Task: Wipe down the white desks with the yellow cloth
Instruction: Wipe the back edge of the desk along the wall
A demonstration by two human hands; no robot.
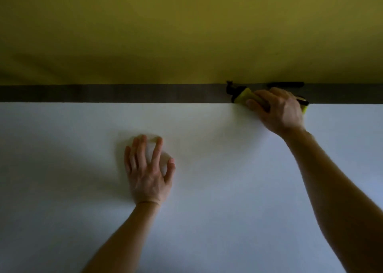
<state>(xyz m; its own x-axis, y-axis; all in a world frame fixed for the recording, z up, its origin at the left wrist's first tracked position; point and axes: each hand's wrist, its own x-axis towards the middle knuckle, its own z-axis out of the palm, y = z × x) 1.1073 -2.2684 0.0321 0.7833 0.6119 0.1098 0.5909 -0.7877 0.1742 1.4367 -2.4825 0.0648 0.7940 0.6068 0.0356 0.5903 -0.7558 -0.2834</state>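
White surface [207, 221] under yellow wall [186, 34]; at 2 o'clock our right hand [279, 109] clamps fingers on the yellow cloth [245, 95]; left hand [148, 173] flat, fingers apart.

Right hand [279, 111] covers most of the yellow cloth [244, 97], apparently.

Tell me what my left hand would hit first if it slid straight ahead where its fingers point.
Nothing on the white desk: the left hand has bare surface up to the far edge. Beyond that comes the dark strip below the yellow panel, though its depth is unclear.
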